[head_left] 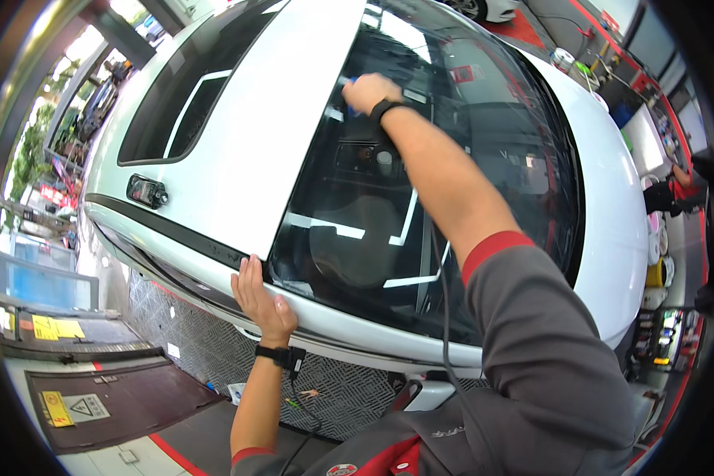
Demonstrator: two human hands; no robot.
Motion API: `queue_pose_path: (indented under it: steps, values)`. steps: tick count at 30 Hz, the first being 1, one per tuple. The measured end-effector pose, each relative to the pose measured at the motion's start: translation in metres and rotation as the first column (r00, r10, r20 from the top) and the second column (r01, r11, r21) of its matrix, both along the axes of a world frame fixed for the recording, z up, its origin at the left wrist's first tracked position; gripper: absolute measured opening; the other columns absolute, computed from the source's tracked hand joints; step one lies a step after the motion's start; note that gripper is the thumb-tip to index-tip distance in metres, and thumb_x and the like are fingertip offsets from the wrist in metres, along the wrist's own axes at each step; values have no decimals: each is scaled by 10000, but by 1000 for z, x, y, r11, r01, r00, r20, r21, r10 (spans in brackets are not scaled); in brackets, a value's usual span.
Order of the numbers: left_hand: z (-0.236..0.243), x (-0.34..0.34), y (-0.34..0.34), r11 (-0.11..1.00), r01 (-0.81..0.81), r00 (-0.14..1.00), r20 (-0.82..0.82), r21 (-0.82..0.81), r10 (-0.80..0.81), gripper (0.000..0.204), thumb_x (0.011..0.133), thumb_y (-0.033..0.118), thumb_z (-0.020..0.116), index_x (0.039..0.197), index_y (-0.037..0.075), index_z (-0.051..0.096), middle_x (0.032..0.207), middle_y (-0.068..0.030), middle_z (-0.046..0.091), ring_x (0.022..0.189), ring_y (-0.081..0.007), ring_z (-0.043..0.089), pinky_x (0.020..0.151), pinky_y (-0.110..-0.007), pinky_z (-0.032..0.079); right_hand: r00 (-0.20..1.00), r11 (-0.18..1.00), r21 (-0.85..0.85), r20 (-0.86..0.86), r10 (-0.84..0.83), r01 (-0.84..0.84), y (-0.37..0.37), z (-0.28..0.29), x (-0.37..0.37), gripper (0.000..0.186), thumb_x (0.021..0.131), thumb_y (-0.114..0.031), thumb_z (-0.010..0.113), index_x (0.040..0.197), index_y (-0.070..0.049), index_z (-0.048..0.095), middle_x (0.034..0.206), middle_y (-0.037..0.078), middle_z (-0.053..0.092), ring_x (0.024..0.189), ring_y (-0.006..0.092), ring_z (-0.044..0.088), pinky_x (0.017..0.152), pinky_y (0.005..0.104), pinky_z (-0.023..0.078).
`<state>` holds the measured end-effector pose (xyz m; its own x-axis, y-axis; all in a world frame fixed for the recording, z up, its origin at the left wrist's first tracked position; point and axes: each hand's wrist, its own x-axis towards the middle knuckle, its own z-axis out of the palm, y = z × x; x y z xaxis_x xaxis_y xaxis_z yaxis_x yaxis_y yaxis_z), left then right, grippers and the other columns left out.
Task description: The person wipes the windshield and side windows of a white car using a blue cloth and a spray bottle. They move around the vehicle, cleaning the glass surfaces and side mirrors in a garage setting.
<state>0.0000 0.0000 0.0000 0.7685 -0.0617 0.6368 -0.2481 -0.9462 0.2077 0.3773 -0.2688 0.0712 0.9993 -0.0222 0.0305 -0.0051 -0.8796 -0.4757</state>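
Over the upper edge of the windshield of a white car, my right hand is closed around a small blue thing, pressed to the glass. Most of that thing is hidden under my fingers, so its kind does not show. My left hand lies with its fingers stretched out on the near edge of the car's white roof, beside the windshield corner. It holds nothing. A black wristband is on each wrist, and a cable runs down from the left one.
A small black device rests on the roof, near the dark sunroof. The side mirror juts out below the windshield. Another cable hangs along my right arm. At the far right, a person in red stands near buckets.
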Motion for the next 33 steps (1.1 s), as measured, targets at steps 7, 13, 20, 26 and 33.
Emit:
queue_pose_path:
  steps: [7, 13, 20, 26, 33]
  values:
    - [2, -10, 7, 1000, -26, 999, -46, 2, 26, 730, 990, 412, 338, 1422, -142, 540, 1439, -295, 618, 1411, -452, 535, 1261, -576, 245, 992, 991, -112, 88, 87, -77, -56, -23, 194, 589, 1011, -435, 411, 1225, 1, 745, 1341, 293, 679, 1286, 455, 629, 1100, 501, 476]
    - [2, -19, 9, 998, -59, 992, -108, -10, 57, 688, 979, 395, 345, 1413, -94, 560, 1419, -291, 637, 1404, -454, 540, 1263, -600, 229, 943, 898, -315, 27, 331, -306, -79, -11, 292, 597, 1065, -426, 382, 1267, 25, 717, 1358, 344, 646, 1318, 490, 592, 1095, 513, 443]
    - [1, -15, 9, 999, -19, 998, -61, -29, 18, 673, 969, 380, 346, 1314, -120, 637, 1409, -285, 657, 1405, -452, 551, 1266, -579, 242, 946, 855, -428, -4, 323, -294, -47, 2, 239, 514, 1049, -313, 368, 1339, -29, 683, 1436, 293, 615, 1330, 458, 605, 1141, 510, 457]
    - [-1, -7, 8, 997, 44, 999, 24, -71, -42, 677, 950, 346, 364, 1354, -127, 630, 1440, -265, 643, 1436, -418, 539, 1273, -545, 240, 925, 881, -356, 98, 366, -311, 9, -4, 81, 567, 1048, -400, 367, 1245, 20, 694, 1240, 306, 709, 1169, 516, 663, 1069, 537, 502]
    - [-10, -4, 5, 993, 59, 994, 102, -103, -48, 632, 916, 284, 417, 1410, -58, 615, 1478, -207, 624, 1441, -370, 535, 1272, -526, 260, 759, 782, -304, 218, 614, -545, 64, -14, -227, 484, 1031, -483, 595, 998, -1, 627, 814, 254, 734, 809, 400, 757, 689, 501, 608]
